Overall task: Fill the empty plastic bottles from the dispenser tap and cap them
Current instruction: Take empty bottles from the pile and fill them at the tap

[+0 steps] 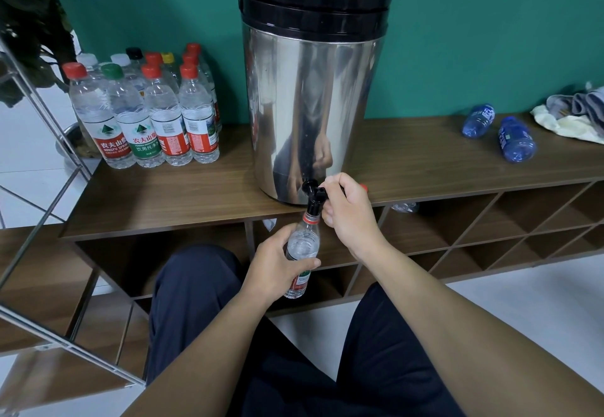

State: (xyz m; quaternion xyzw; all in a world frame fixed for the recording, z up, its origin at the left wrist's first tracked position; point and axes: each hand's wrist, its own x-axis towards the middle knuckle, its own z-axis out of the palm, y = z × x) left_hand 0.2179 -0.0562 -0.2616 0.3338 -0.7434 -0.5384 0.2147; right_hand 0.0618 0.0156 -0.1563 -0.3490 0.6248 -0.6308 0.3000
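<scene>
At the frame's left, the red-labelled bottle (98, 119) reads "农夫山泉"; the green-labelled bottle (135, 122) beside it adds "饮用纯净水".

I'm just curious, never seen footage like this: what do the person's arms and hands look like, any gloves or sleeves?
Both are bare: the left hand and right hand wear no gloves, rings or watch, and no sleeves show on the forearms. Dark navy trousers cover the legs.

The right hand (348, 212) covers the tap lever, the bottle's (302, 246) label (partly) sits behind the left thumb.
</scene>
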